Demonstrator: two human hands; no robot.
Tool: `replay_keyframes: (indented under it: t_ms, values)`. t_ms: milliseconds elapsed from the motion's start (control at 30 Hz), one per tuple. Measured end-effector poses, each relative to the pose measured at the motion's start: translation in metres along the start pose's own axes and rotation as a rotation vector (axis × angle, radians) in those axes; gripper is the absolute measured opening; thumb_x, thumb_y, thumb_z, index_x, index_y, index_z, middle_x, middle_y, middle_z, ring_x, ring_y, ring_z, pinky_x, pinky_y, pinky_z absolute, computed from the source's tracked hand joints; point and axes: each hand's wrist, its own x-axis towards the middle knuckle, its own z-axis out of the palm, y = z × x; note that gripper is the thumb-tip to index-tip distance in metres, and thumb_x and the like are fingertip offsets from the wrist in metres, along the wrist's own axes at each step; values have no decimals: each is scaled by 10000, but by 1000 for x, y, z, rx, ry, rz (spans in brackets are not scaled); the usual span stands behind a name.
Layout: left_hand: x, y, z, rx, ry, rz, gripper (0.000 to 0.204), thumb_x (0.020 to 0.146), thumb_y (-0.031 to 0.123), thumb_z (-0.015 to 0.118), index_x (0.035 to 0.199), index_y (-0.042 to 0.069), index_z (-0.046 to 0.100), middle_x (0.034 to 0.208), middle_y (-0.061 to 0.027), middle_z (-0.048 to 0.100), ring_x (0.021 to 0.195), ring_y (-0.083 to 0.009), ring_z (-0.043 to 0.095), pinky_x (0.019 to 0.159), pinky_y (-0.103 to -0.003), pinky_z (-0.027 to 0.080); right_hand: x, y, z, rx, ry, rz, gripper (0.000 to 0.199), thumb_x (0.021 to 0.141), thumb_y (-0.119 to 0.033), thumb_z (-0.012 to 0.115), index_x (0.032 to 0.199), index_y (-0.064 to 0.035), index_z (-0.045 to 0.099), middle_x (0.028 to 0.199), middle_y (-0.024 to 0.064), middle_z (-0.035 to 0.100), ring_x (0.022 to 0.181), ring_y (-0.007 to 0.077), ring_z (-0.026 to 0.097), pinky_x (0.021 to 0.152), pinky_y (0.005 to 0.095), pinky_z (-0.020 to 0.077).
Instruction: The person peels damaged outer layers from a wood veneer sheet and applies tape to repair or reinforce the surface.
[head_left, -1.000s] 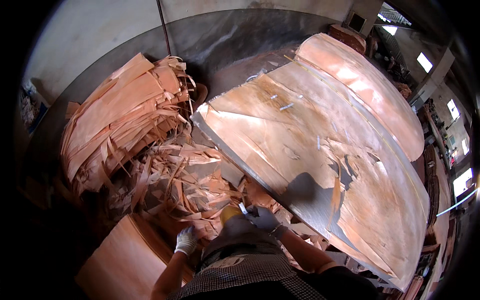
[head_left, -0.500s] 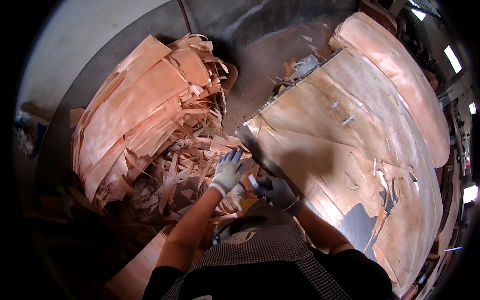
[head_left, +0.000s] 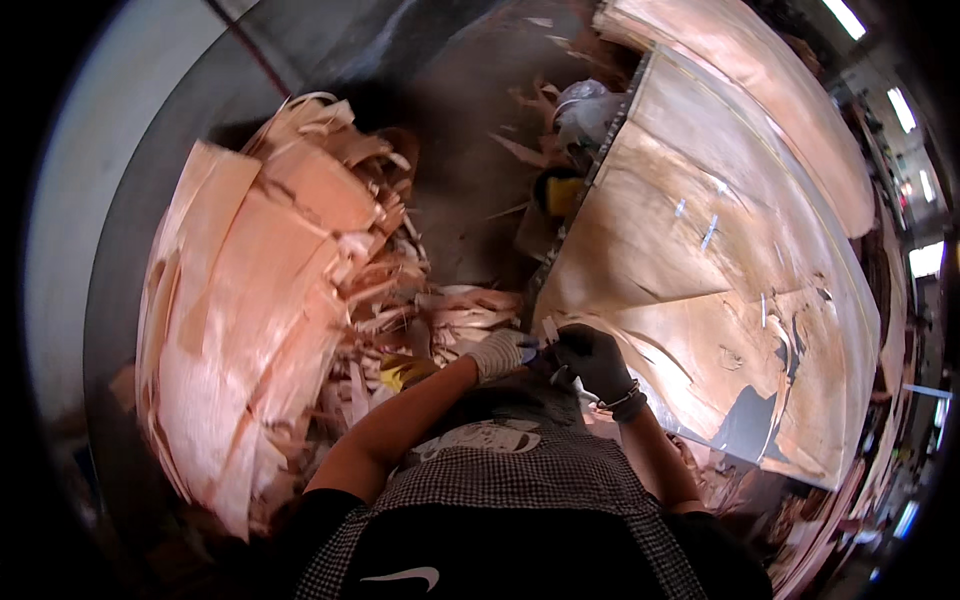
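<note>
My left hand (head_left: 498, 355), in a pale knitted glove with bluish fingertips, meets my right hand (head_left: 592, 360) in front of my apron. The left fingers are drawn together, and whatever lies at their tips is too small and blurred to name. A dark glove covers my right hand, which is closed on a small pale strip (head_left: 550, 329) sticking up beside its thumb. Just beyond both hands is the near corner of a large thin wood veneer sheet (head_left: 640, 270), with tears and a few small light tape strips (head_left: 709, 232) on it.
A tall heap of pinkish veneer sheets (head_left: 270, 240) stands on the left, with loose scraps (head_left: 470, 308) beside it. Something yellow (head_left: 405, 371) lies near my left forearm. Clear plastic (head_left: 588, 110) and a yellow item (head_left: 565, 195) sit beyond the sheet's edge. Another veneer stack (head_left: 760, 80) lies far right.
My view has turned, so the veneer sheet sits differently. The left hand, stretched out over the scraps before, has come right to meet my right hand, which still holds the pale strip.
</note>
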Motion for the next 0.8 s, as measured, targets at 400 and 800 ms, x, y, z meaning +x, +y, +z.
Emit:
replay_keyframes:
  t_ms: [400,800]
  values:
    - [-13,-213,-102,-335,-363,-272,301,870,232,444,1070,45,570,1111,-128,575,989,-283,553,881,-333,421,135,-39,74,558,507,87,170,870,-112,573,1010,-24,613,853,46,657,730,96,623,522,214,471]
    - [116,-343,-259,-480,-403,-531,345,900,233,489,1166,20,542,989,-85,613,874,-162,551,761,-247,450,287,48,13,989,975,120,132,832,-101,604,945,-33,609,757,52,635,636,142,607,549,251,496]
